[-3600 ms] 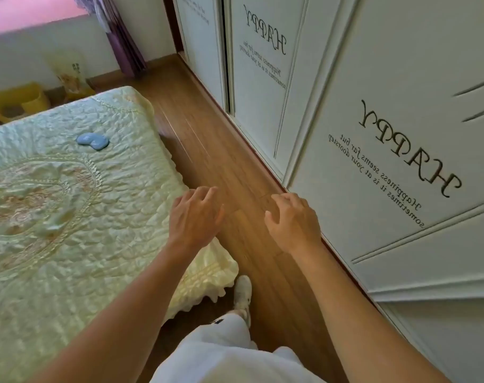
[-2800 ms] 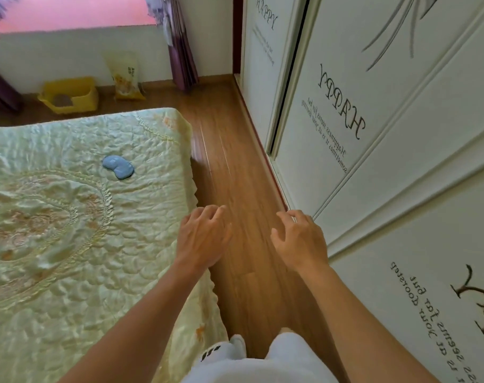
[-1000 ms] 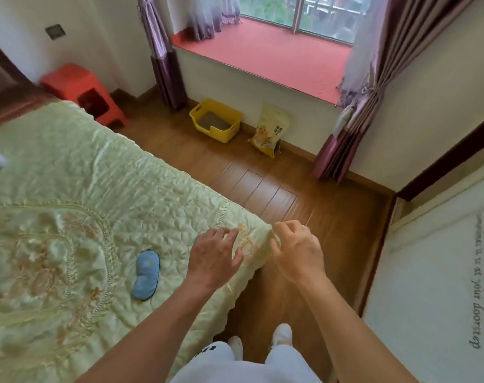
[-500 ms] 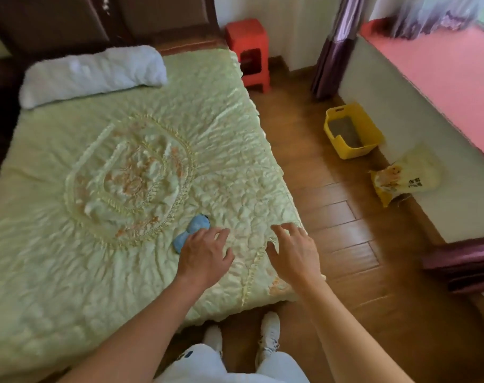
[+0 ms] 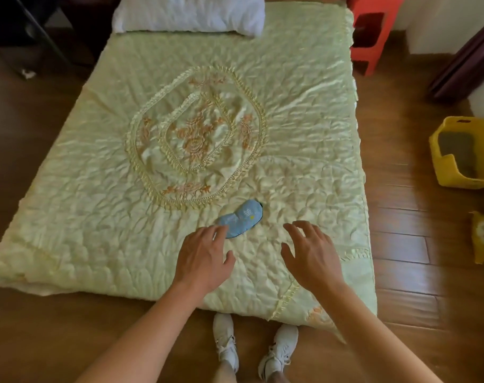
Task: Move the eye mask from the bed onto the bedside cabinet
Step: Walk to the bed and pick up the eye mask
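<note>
Two empty, spread hands, left [image 5: 200, 261] and right [image 5: 312, 255], flank blue eye mask [image 5: 242, 218] (white marking unreadable) on bed [image 5: 97, 189].

Pale green quilted bedspread [image 5: 97, 189] with peach-orange floral embroidery in the middle — light blue eye mask [image 5: 242, 218] with tiny white marks, white pillow [image 5: 188, 13], red stool [image 5: 370, 34], yellow bin [image 5: 445, 161], white sneakers [image 5: 279, 346].

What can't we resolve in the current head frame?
- Eye mask: near end hidden under the left hand fingertips; contact unclear.
- Mask print: too small to read.
- Bedside cabinet: not identifiable; top edge crops the headboard area.
- Red stool: top cut off by the edge.
</note>
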Motion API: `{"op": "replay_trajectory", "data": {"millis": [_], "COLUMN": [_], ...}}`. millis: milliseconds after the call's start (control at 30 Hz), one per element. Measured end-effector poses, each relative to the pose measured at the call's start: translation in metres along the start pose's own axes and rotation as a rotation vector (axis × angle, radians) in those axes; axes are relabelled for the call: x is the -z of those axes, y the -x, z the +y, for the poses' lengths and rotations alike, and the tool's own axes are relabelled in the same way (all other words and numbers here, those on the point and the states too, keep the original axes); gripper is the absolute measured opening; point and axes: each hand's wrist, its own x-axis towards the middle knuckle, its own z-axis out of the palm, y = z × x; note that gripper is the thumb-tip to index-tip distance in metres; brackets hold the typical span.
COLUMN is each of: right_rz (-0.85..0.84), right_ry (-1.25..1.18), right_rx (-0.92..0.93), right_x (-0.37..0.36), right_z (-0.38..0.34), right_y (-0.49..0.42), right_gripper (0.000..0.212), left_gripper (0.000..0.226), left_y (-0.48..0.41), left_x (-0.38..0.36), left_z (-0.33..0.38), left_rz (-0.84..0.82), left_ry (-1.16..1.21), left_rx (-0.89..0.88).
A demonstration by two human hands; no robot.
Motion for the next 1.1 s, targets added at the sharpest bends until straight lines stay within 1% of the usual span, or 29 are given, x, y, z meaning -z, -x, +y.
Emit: {"op": "replay_trajectory", "data": {"millis": [133, 233, 367, 433, 533, 633, 767, 867, 967, 1033, 1100], "right_rz": [-0.025, -0.049, -0.083, -0.089, -0.095, -0.092, -0.008, 0.009, 0.04, 0.055, 0.028], "right_ry": [0.009, 0.072, 0.12, 0.142, 0.168, 0.195, 0.22, 0.289, 0.333, 0.268, 0.138], "right_rx": [0.068, 0.142, 0.184, 0.208, 0.285, 0.327, 0.34, 0.385, 0.429, 0.398, 0.324], "right_x": [-0.084, -0.153, -0.232, -0.262, -0.298, -0.321, -0.334, -0.335, -0.335, -0.332, -0.324], "right_z": [-0.005, 0.0, 0.014, 0.017, 0.015, 0.006, -0.002, -0.004, -0.006, -0.007, -0.009], "right_y": [-0.043, -0.075, -0.113, -0.131, -0.154, -0.167, -0.177, -0.183, -0.189, -0.194, -0.197], "right_gripper": [0.041, 0.043, 0.052, 0.057, 0.067, 0.068, 0.052, 0.048, 0.041, 0.033, 0.029], "left_gripper": [0.056, 0.056, 0.064, 0.068, 0.068, 0.065, 0.063, 0.063, 0.07, 0.073, 0.074], "left_y": [-0.034, -0.061, -0.086, -0.097, -0.107, -0.112, -0.113, -0.115, -0.115, -0.114, -0.112], "left_x": [-0.062, -0.121, -0.191, -0.221, -0.254, -0.27, -0.274, -0.272, -0.268, -0.265, -0.259], "left_z": [-0.043, -0.074, -0.104, -0.117, -0.132, -0.138, -0.141, -0.144, -0.145, -0.142, -0.14], "left_rz": [-0.026, -0.067, -0.166, -0.218, -0.248, -0.239, -0.196, -0.177, -0.195, -0.209, -0.21], "left_ry": [0.007, 0.0, -0.048, -0.063, -0.061, -0.04, 0.008, 0.052, 0.105, 0.143, 0.214], "left_rx": [-0.001, -0.013, -0.067, -0.06, -0.033, -0.03, -0.036, -0.044, -0.075, -0.079, -0.052]}}
